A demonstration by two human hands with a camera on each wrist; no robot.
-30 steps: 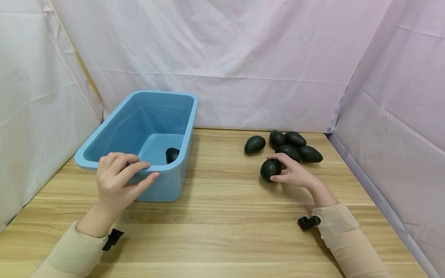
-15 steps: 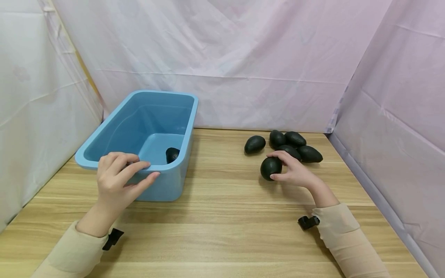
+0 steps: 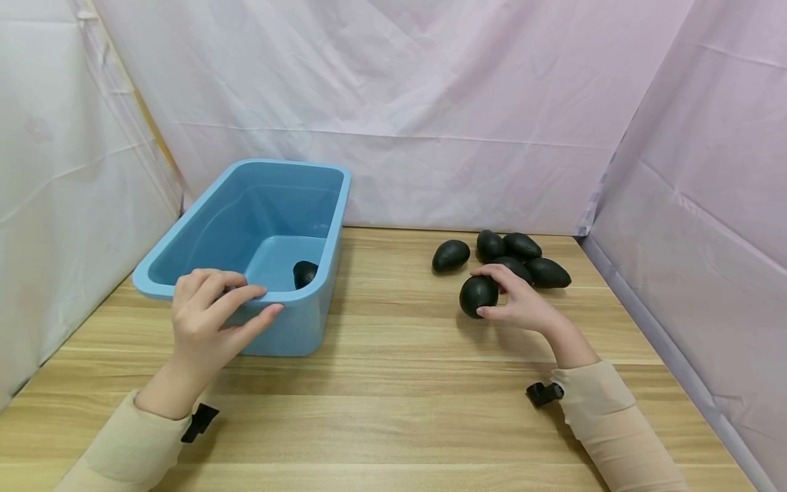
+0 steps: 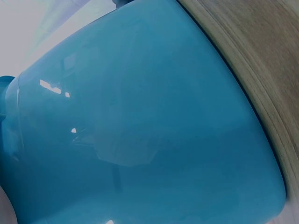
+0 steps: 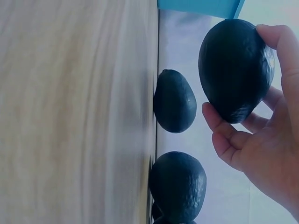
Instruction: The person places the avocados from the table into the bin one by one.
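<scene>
My right hand (image 3: pixel 487 294) grips a dark avocado (image 3: pixel 473 296) between thumb and fingers, just off the wooden table (image 3: pixel 399 383). The right wrist view shows the same avocado (image 5: pixel 236 67) in the hand (image 5: pixel 243 72), clear of the tabletop. My left hand (image 3: pixel 246 297) holds the near rim of a blue plastic bin (image 3: pixel 341 205), fingers curled over the edge, thumb on the outer wall. The bin's wall (image 4: pixel 140 130) fills the left wrist view. One avocado (image 3: pixel 304 273) lies inside the bin.
Several more avocados lie in a cluster at the back right, among them one (image 3: pixel 451 255) set apart and one (image 3: pixel 548 272) nearest the right wall. Two (image 5: pixel 174 101) (image 5: pixel 178 184) show in the right wrist view. Pale cloth walls close off three sides.
My right hand has raised the avocado slightly off the table and a little to the left. The left hand and bin have not moved.
</scene>
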